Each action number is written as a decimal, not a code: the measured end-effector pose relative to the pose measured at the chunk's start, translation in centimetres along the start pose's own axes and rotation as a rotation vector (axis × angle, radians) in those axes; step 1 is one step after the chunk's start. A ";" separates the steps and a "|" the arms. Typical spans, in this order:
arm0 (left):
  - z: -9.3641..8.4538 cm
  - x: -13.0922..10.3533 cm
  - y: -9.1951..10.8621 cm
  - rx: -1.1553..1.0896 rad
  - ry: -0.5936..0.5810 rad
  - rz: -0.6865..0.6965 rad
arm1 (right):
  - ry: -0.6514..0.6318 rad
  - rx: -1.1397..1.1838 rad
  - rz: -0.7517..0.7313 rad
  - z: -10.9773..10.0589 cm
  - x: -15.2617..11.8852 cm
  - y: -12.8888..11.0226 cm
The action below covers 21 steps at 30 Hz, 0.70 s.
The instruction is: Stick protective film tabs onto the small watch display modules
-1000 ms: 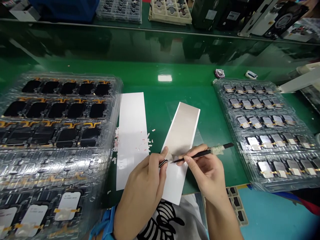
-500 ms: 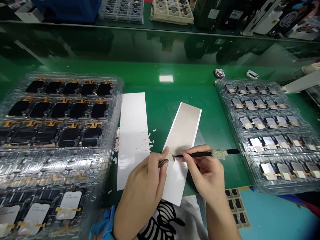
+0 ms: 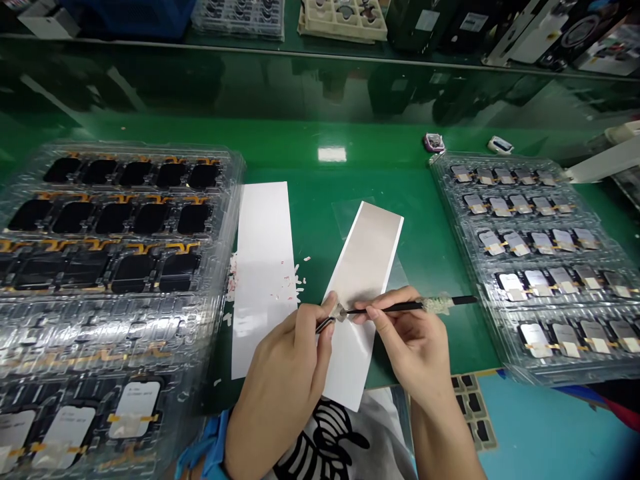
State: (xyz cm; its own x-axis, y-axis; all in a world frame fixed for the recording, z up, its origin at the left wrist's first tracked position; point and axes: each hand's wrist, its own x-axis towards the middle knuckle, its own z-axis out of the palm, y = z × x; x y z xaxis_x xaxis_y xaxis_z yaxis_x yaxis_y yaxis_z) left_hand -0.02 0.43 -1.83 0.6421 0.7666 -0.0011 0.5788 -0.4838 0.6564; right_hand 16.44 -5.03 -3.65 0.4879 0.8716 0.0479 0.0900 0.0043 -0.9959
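My left hand (image 3: 285,373) is closed, thumb and fingers pinching a small dark piece with a shiny edge (image 3: 325,325); most of it is hidden by the fingers. Black tweezers (image 3: 395,307), wrapped in pale material near the rear, lie in the closed fingers of my right hand (image 3: 413,340). Their tip meets a small greyish translucent piece (image 3: 341,312) by my left fingertips. Beneath both hands is a long white backing sheet (image 3: 345,370) whose upper part carries a beige-grey strip (image 3: 373,243).
Left of the hands lies another white sheet (image 3: 263,253), with white and pink scraps around it. A clear tray of black screens (image 3: 200,220) stands at far left. At right is a tray of silver-backed modules (image 3: 540,243). A shelf (image 3: 340,55) runs across the back.
The tweezer tip and the small greyish piece have shifted slightly left, closer to my left fingertips. My left hand keeps its pinch. The whole view has moved a little.
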 end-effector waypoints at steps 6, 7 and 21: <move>0.1 -0.1 -0.2 -0.022 0.001 0.008 | 0.005 0.017 0.011 0.1 0.0 -0.1; 0.1 -0.1 -0.2 -0.027 0.002 0.005 | 0.011 0.027 0.009 0.1 0.0 -0.1; -0.6 1.1 0.0 -0.141 -0.049 0.019 | -0.026 -0.024 -0.013 0.1 0.0 0.1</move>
State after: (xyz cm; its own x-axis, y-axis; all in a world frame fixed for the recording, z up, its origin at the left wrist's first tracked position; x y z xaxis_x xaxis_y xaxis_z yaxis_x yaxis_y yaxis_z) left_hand 0.38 1.58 -1.39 0.6779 0.7348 -0.0223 0.4921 -0.4310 0.7564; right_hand 16.37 -4.95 -3.73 0.4641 0.8838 0.0584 0.1174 0.0039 -0.9931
